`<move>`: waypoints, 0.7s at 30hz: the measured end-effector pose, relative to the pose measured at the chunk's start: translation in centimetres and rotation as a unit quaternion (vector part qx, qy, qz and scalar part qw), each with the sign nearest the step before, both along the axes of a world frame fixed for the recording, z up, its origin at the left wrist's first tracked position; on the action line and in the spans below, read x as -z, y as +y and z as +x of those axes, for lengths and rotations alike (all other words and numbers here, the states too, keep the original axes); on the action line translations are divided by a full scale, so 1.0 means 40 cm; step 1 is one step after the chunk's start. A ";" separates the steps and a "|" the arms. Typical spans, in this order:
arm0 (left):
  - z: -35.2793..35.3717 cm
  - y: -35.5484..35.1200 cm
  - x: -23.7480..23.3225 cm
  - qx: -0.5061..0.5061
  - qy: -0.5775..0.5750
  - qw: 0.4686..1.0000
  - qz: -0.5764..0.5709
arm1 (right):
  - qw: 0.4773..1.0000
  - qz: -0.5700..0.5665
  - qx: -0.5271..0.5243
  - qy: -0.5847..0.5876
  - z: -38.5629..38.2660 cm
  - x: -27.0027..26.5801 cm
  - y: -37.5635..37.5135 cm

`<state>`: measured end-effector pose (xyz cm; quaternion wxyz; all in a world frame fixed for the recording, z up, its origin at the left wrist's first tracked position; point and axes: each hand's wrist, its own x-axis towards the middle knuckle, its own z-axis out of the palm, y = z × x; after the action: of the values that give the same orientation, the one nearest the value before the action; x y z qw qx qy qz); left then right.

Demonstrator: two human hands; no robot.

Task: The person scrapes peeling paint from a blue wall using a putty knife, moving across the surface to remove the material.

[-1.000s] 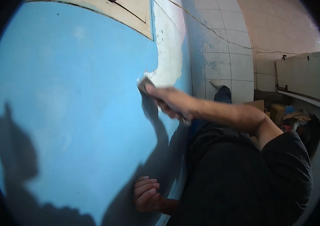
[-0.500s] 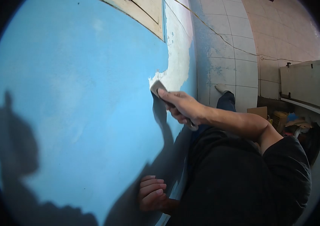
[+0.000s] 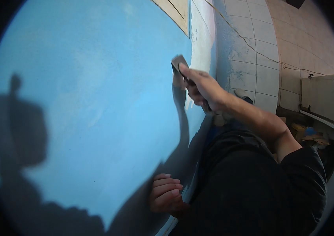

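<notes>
My right hand (image 3: 206, 88) is wrapped round a scraper-like tool with a flat grey blade (image 3: 179, 62), thumb pressed on the blade. The blade is at the blue wall (image 3: 108, 98), beside the left edge of a pale bare strip (image 3: 202, 47). Whether its edge touches the wall cannot be made out. Lower in the view, my left hand (image 3: 167, 192) is curled closed near the wall, with nothing visible in it.
A cream wooden frame (image 3: 176, 13) meets the wall at the top. Right of the wall is a tiled floor (image 3: 249, 51), with a thin cable (image 3: 253, 49) across the view. A pale panel (image 3: 324, 96) and assorted clutter (image 3: 312, 135) are at the right.
My right hand and the blade have moved up along the wall, closer to the wooden frame. The camera view has shifted slightly. My left hand stays curled.
</notes>
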<state>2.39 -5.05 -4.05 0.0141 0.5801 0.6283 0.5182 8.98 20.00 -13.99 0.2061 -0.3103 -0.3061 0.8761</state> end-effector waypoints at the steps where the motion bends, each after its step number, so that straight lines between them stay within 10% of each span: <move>1: -0.002 -0.001 0.002 0.001 0.003 1.000 0.001 | 1.000 -0.005 0.002 0.004 -0.003 -0.001 -0.003; 21: 0.008 0.005 0.003 -0.015 -0.015 1.000 0.017 | 0.999 -0.029 -0.035 -0.020 0.014 0.013 -0.046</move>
<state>2.72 -4.85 -4.17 0.0057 0.5632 0.6273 0.5378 9.55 18.14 -14.52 0.1597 -0.3229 -0.2956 0.8848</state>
